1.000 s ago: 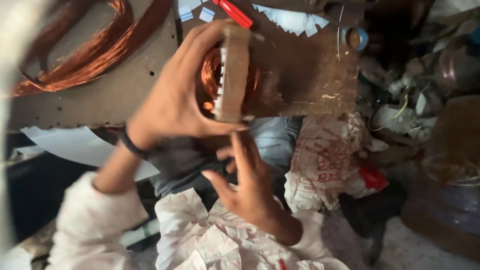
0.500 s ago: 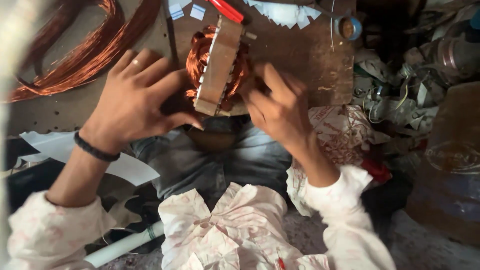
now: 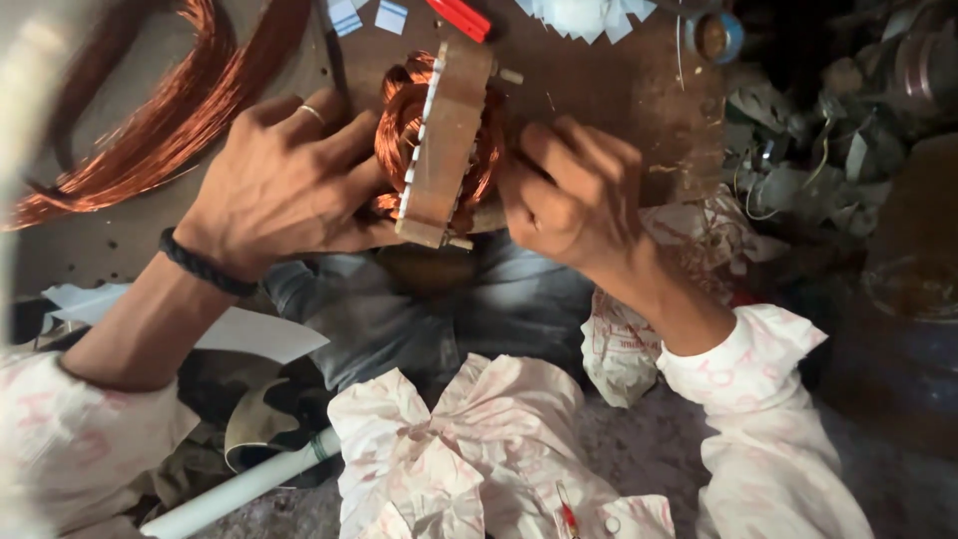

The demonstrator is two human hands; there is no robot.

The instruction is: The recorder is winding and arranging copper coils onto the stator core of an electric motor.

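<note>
Stator core [image 3: 444, 140] sat upright on the bench edge at 12 o'clock. Your left hand [image 3: 284, 185] cupped its windings; right hand [image 3: 569, 200] pinched its 3 o'clock side. Best: steady core, press coils evenly.

Your left hand [image 3: 284, 185] and right hand [image 3: 574, 195] flank the stator [image 3: 444, 140], which sits at the surface's [image 3: 619, 90] near edge. A wire coil [image 3: 150, 130] lies toward its left edge. Paper slips [image 3: 579, 15] lie along the far edge, behind the stator.
</note>
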